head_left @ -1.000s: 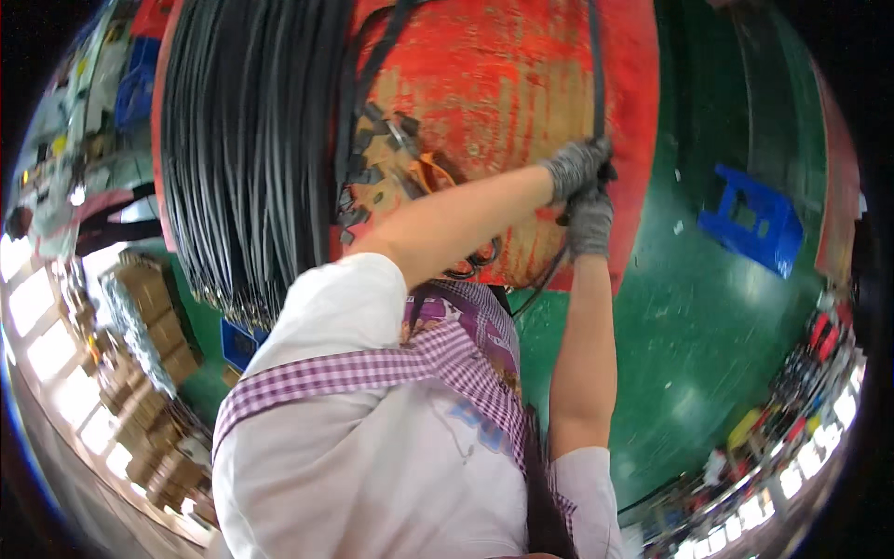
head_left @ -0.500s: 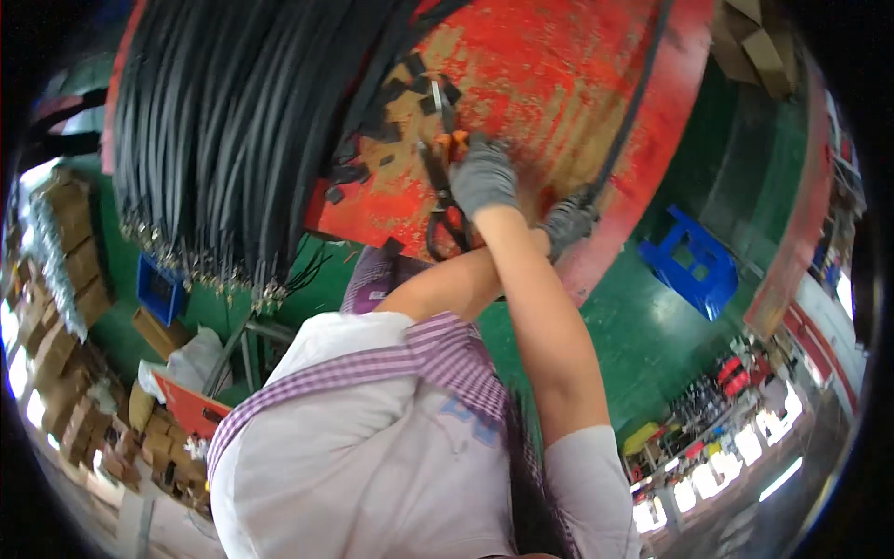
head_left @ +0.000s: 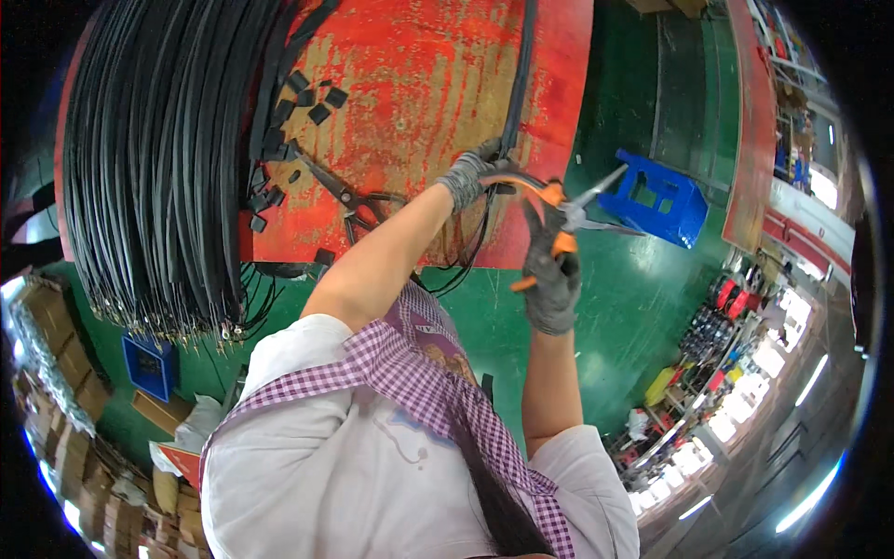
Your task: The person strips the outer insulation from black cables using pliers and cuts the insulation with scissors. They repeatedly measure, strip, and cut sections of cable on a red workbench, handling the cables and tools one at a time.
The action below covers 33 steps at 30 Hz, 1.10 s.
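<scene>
My gloved left hand (head_left: pixel 472 179) is closed round the lower part of a long black cable (head_left: pixel 524 79) that runs up the right side of the red worktable (head_left: pixel 400 112). Thin black leads (head_left: pixel 482 231) hang in a loop below that hand, over the table's near edge. In my gloved right hand (head_left: pixel 551 289) are shears with orange-and-black handles (head_left: pixel 570 216), their pale metal blades spread and pointing right, away from the cable. One handle reaches toward my left hand. Black-handled scissors (head_left: pixel 346 196) lie on the table, left of my left wrist. Small cut black pieces (head_left: pixel 318 114) are scattered beyond them.
A thick row of black cables (head_left: pixel 168 158) covers the table's left side, their metal-tipped ends hanging over the near edge. A blue plastic stool (head_left: pixel 666 200) stands on the green floor at right. A blue crate (head_left: pixel 149 365) sits at lower left.
The shears have come off the table and moved right in my right hand. My arms, crossed before, are now apart. The view has shifted, so the table appears further left.
</scene>
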Each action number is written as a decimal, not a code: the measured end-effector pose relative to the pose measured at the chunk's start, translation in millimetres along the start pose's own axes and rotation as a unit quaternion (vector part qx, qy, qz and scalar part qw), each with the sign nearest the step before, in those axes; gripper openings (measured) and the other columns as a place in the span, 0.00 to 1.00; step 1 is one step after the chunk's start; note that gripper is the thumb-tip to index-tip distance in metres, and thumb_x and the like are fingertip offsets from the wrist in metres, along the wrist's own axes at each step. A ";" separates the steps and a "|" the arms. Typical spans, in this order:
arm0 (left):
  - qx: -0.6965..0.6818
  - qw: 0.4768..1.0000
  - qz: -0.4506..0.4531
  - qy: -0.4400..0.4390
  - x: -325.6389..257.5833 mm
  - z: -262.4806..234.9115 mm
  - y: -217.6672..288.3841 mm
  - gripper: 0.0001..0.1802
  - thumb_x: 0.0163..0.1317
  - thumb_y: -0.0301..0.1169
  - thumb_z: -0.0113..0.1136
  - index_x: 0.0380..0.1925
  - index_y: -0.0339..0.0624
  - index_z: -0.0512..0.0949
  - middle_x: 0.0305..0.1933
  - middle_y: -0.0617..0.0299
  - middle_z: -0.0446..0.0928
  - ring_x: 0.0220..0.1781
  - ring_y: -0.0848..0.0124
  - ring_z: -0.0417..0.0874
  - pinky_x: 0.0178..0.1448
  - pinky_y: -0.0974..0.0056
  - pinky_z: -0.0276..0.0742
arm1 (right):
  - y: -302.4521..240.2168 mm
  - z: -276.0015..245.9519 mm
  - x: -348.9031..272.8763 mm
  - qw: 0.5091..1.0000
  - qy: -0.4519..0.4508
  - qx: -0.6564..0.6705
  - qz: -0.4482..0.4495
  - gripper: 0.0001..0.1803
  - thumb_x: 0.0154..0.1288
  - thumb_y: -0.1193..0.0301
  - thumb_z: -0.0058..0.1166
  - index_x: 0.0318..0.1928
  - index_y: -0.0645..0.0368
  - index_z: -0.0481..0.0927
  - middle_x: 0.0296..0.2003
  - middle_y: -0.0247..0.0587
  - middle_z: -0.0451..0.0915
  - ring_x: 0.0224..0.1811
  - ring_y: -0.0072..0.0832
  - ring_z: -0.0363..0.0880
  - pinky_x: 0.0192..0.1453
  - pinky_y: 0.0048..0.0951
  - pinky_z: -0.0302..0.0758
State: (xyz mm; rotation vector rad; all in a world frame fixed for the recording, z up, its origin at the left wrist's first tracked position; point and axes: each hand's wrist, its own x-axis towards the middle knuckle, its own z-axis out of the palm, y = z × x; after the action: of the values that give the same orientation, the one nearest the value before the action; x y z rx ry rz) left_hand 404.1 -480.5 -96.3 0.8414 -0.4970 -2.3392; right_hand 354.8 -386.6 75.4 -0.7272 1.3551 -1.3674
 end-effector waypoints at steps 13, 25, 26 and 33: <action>0.170 0.983 0.073 0.005 -7.6 10.6 -5.6 0.19 0.53 0.22 0.45 0.47 0.42 0.62 0.34 0.58 0.71 0.33 0.68 0.74 0.37 0.62 0.75 | 87.7 -101.0 12.2 0.914 -0.121 0.179 0.345 0.17 0.52 0.68 0.46 0.42 0.61 0.66 0.33 0.38 0.72 0.35 0.29 0.72 0.39 0.28 0.70; 0.203 0.974 0.096 0.027 -10.1 7.5 -3.6 0.21 0.53 0.21 0.45 0.49 0.40 0.61 0.42 0.63 0.68 0.41 0.75 0.70 0.45 0.70 0.68 | 89.6 -87.2 28.0 0.907 -0.041 0.171 0.382 0.17 0.51 0.66 0.47 0.41 0.60 0.67 0.33 0.38 0.72 0.35 0.27 0.73 0.34 0.27 0.73; 0.205 0.975 0.083 0.031 -11.0 8.1 -2.2 0.21 0.53 0.21 0.46 0.49 0.40 0.61 0.42 0.63 0.68 0.41 0.75 0.69 0.45 0.70 0.68 | 90.3 -85.5 30.1 0.921 -0.052 0.142 0.359 0.19 0.51 0.64 0.46 0.43 0.61 0.66 0.34 0.39 0.71 0.36 0.29 0.72 0.36 0.30 0.72; 0.237 0.963 0.119 0.036 -17.9 15.7 5.3 0.21 0.52 0.22 0.47 0.49 0.38 0.60 0.44 0.63 0.67 0.44 0.75 0.67 0.48 0.70 0.65 | 79.5 -61.5 52.9 0.949 0.000 0.017 0.316 0.15 0.51 0.67 0.44 0.40 0.60 0.66 0.28 0.38 0.71 0.26 0.29 0.73 0.30 0.31 0.74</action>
State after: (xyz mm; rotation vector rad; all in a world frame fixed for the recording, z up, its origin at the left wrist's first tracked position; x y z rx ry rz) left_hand 406.9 -470.7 -74.1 1.0113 -1.0921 -1.9868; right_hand 302.2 -402.0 -24.0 -0.2259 1.3976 -0.8699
